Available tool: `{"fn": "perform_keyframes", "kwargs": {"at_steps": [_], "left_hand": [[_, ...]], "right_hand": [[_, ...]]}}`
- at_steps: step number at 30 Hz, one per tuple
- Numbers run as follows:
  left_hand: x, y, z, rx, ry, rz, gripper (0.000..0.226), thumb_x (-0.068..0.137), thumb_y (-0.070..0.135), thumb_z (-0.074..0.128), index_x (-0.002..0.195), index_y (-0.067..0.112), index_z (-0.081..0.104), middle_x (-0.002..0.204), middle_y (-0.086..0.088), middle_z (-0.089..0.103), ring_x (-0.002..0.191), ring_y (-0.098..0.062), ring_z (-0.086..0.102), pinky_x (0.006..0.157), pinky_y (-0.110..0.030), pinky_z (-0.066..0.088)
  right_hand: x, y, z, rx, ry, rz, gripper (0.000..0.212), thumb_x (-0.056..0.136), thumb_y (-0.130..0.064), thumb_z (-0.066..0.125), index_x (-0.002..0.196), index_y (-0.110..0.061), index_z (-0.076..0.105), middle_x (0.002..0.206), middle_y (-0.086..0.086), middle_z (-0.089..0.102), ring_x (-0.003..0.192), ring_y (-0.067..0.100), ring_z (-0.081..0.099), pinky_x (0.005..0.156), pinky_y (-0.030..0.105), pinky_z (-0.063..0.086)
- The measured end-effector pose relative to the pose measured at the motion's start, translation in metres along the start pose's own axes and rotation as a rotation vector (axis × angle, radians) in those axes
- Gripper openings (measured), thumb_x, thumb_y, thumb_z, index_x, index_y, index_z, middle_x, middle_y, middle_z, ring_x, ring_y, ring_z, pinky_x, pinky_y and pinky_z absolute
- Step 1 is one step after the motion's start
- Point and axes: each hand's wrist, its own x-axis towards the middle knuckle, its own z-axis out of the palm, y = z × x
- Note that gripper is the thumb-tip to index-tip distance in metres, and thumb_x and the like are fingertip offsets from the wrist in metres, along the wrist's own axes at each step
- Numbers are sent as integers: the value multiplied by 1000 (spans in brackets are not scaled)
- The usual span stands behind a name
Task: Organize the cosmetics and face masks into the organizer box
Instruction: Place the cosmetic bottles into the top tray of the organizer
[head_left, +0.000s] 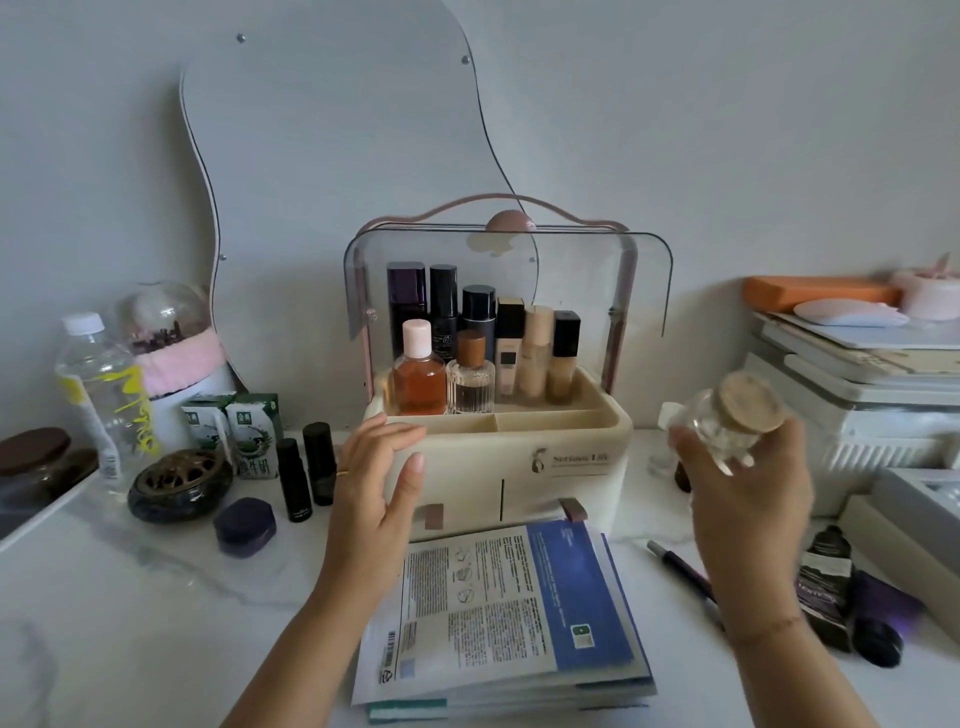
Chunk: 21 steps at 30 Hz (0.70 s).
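Fingers (685, 447) of the right hand (748, 509) grasp a clear glass bottle (722, 431) with a cork-coloured cap, held tilted in the air to the right of the organizer box (571, 457). Left hand (379, 483) is released, fingers straight, at the box's near left corner; contact cannot be confirmed. Upright bottles (483, 353) fill the far compartment, with free space at its right end. Recommendation: right the bottle, pass it under the raised clear lid (634, 280), and seat it there. Face masks (519, 613) lie stacked on the table (156, 597), near side.

Left hand (382, 483) hovers, fingers straight; right hand (748, 499), raised, grips a bottle (727, 421).
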Motion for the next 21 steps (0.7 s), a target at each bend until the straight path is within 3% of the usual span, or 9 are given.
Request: {"fn": "perform_keyframes", "kwargs": {"at_steps": [2,5,8,10,13,18,21], "left_hand": [[0,0,2,10,8,19,38,96,39,39,115,13,59,119,13,52,127,10,32,107,-9,21],[-1,-1,3,4,1,3,43,96,45,38,115,12,59,120,11,52,128,1,36,109,-14,24],[0,-1,1,18,-17,-13,41,95,41,39,116,12,59,121,6,53,128,-6,39,110,-20,26],[0,0,-1,19,-33,-12,39,95,39,40,117,13,59,122,4,54,127,-5,40,110,-20,27],[1,1,-4,20,-55,-10,37,95,38,40,118,15,58,122,5,54,128,-1,38,110,-16,24],[1,-1,-3,37,-33,19,38,94,37,40,116,12,59,120,5,55,128,5,34,109,-12,20],[1,-1,-1,38,-15,24,36,94,36,41,116,13,59,120,7,54,128,10,31,107,-9,18]], "right_hand": [[-2,-30,2,116,-148,-101,45,69,-27,78,103,-36,50,99,-19,63,93,0,62,77,13,50],[2,-57,30,224,-469,-164,50,70,-18,77,109,-36,52,100,-25,66,92,-5,64,78,9,50],[12,-58,75,65,-643,-135,52,72,-17,77,118,-26,52,103,-17,66,94,5,65,82,27,56],[20,-51,100,-40,-677,-105,54,74,-19,77,122,-19,53,107,-9,65,97,10,63,87,33,54],[29,-38,122,-143,-661,-7,46,76,-21,74,117,-12,55,103,2,66,97,18,62,84,31,51],[35,-27,135,-278,-644,21,37,73,-17,74,105,-13,57,96,5,67,90,21,63,80,34,52],[37,-23,138,-388,-682,4,41,72,-19,73,109,-9,58,101,8,67,93,23,62,82,37,53]]}}
